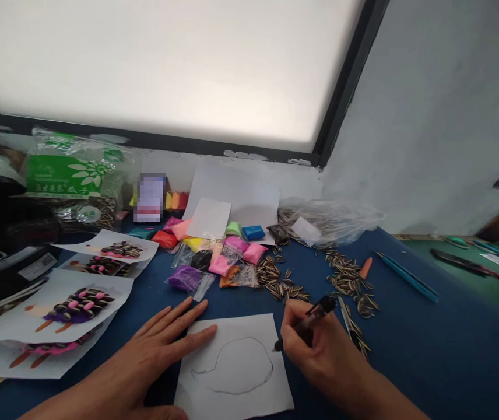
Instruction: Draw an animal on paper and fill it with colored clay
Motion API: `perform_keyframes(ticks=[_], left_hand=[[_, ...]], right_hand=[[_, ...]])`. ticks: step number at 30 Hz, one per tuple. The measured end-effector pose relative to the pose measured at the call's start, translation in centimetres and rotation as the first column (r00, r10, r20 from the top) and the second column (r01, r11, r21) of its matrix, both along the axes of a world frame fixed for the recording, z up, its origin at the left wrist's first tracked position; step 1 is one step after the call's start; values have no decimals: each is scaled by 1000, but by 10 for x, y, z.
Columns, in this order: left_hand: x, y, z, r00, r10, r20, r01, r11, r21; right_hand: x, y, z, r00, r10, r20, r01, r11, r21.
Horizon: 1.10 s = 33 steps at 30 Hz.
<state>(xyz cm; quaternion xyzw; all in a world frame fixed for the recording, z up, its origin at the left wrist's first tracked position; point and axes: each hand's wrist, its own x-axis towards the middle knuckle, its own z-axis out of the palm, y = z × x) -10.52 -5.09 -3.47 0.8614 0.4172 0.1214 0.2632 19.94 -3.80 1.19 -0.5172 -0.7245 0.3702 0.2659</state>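
Spread left hand (157,344) comes first, reaching in from the near side, fingers apart and gripping nothing; its forefinger lies over the upper left of the paper (201,402), the other fingertips past it above the blue table (459,332). The paper lies at the near side, between both hands, bearing a rounded outline (236,367) that tapers to a point on its left. The right hand (319,350) is closed round a black pen (322,306), tip down just inside the paper's right edge, beside the outline; from where I stand I can't tell whether it touches.

To draw well, I'd say, the forefinger should press evenly so the paper doesn't turn, and the pen should glide in 1 light sweep rather than short scratches, since the line looks doubled in places. The drawing hand wants a steady rest, as it sits mostly off the paper's edge, where the tip could slip over.

For room, the far side is tight: packets (221,262) crowd beyond the paper, and 2 heaps of seeds (345,274) lie near the right hand, where an outward swing could scatter them. Cards (17,321) hem in the left arm. Past the blue tweezers (407,277), a broad stretch of table shows, so the right elbow has most freedom that way.
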Motion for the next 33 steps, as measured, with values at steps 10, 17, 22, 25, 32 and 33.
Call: perform_keyframes(ticks=[10,17,22,25,32,33], left_hand=[[-1,0,-1,1000,-4,4,4,1000,20],[2,-3,3,999,35,11,-36,999,30],[3,-4,2,999,43,12,-43,999,29],[0,-2,0,1000,23,10,-23,999,30],[-3,-1,-4,999,-32,-1,32,995,92],[-3,-1,-4,1000,-27,-4,27,995,96]], right_hand=[[1,-2,-1,999,37,33,-36,999,-28],[-1,-3,-1,996,62,57,-60,998,-35],[-4,-5,2,996,60,68,-57,997,-48],[-3,-4,1,995,59,84,-55,997,-49],[-1,-3,0,999,26,-25,-26,1000,-2],[-2,-4,0,998,15,-61,-16,1000,-2]])
